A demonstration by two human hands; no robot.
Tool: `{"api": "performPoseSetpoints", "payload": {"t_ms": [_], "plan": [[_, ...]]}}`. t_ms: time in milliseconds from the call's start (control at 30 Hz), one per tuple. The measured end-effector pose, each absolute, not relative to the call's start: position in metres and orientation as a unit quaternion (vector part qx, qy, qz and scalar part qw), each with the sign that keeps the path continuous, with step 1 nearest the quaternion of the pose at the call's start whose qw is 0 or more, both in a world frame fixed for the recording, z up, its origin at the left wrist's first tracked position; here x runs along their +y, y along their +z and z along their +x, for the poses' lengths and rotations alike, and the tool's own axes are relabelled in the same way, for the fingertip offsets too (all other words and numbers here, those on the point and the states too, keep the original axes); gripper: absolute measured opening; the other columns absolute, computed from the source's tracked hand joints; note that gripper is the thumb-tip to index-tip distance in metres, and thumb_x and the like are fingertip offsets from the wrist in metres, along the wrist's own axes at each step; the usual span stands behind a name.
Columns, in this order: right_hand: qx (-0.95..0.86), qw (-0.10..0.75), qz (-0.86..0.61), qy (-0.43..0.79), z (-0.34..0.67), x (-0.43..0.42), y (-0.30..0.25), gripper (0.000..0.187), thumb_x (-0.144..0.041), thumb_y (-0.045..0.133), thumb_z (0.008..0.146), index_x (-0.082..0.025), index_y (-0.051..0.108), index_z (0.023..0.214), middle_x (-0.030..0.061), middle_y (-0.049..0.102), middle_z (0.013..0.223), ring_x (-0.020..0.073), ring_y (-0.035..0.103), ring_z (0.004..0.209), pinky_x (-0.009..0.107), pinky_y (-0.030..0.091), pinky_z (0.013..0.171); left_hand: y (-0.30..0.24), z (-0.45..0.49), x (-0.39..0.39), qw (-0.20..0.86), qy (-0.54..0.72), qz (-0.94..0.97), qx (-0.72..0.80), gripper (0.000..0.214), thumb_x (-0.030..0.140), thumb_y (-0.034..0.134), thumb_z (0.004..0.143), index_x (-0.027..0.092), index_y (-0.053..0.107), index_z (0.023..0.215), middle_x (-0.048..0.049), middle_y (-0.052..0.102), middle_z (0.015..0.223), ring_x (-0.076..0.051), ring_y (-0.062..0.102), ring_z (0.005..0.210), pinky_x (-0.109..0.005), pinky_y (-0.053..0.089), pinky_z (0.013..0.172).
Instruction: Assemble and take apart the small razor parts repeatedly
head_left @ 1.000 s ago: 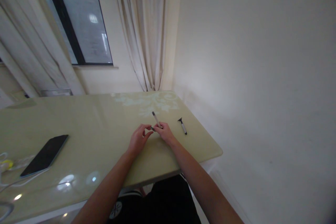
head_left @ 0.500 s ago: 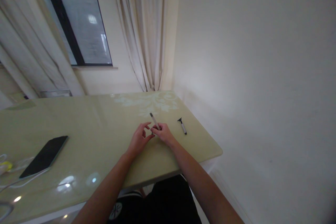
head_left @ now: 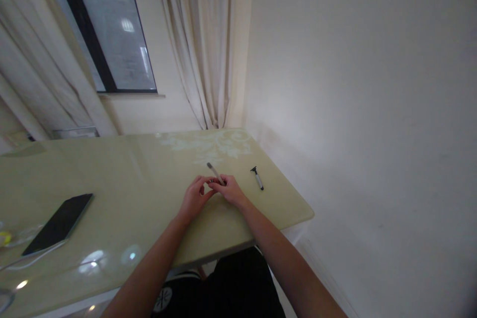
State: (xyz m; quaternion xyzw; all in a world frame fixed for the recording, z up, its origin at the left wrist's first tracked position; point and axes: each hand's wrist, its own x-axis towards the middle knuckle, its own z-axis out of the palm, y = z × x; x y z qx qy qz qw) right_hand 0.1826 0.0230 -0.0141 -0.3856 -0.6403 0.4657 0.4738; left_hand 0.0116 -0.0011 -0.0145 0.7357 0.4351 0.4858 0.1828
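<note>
two hands, one stick and one razor at the table's end

two hands are seen, brought together above the right end of one pale table. one slim stick, light with a dark tip, is held in the right hand; its fingers are closed around the lower part, and the tip is pointed up and away, tilted leftward. one small dark piece is glimpsed among the meeting fingertips, mostly hidden. the left hand is curved, with a gap left between thumb and forefinger; whether the piece is gripped by it cannot be told.

one razor is laid on the tabletop to the right of the right hand, not touched. far to the left, one dark tablet is laid flat, with a white cable beside it and one yellow item cut off by the picture's side. two curtains and one window are seen behind.

the table's right edge is run close along a plain wall, just beyond the razor. the near edge is crossed by both forearms. a wide stretch of tabletop is left between the left hand and the tablet.
</note>
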Motion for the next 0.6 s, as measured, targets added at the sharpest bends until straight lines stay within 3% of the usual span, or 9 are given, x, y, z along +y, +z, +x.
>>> {"api": "performPoseSetpoints", "payload": {"t_ms": [167, 333, 600], "plan": [[-0.686, 0.495, -0.450, 0.285, 0.188, 0.025, -0.014, 0.046, -0.050, 0.044, 0.105, -0.018, 0.076, 0.093, 0.0051, 0.066, 0.083, 0.0179, 0.058, 0.080, 0.029, 0.043, 0.076, -0.012, 0.003, 0.005, 0.176, 0.520, 0.679, 0.488, 0.039, 0.045, 0.072, 0.082, 0.022, 0.071, 0.114, -0.0014, 0.066, 0.092, -0.011, 0.047, 0.056, -0.028, 0.047, 0.058], [-0.776, 0.393, -0.460, 0.175, 0.189, 0.021, -0.012, 0.035, -0.043, 0.052, 0.105, -0.021, 0.077, 0.096, 0.0075, 0.069, 0.090, 0.0210, 0.059, 0.087, 0.030, 0.039, 0.077, -0.015, -0.003, 0.012, 0.177, 0.549, 0.619, 0.533, 0.045, 0.052, 0.073, 0.077, 0.021, 0.072, 0.110, -0.0024, 0.069, 0.091, -0.012, 0.048, 0.056, -0.028, 0.046, 0.057], [-0.774, 0.352, -0.504, 0.153, 0.191, 0.016, -0.005, 0.033, -0.042, 0.053, 0.106, -0.022, 0.079, 0.103, 0.0041, 0.070, 0.089, 0.0167, 0.060, 0.084, 0.025, 0.037, 0.073, -0.017, -0.006, 0.013, 0.196, 0.553, 0.597, 0.547, 0.051, 0.051, 0.076, 0.073, 0.019, 0.074, 0.113, -0.0025, 0.071, 0.092, -0.011, 0.049, 0.055, -0.027, 0.045, 0.057]]}}
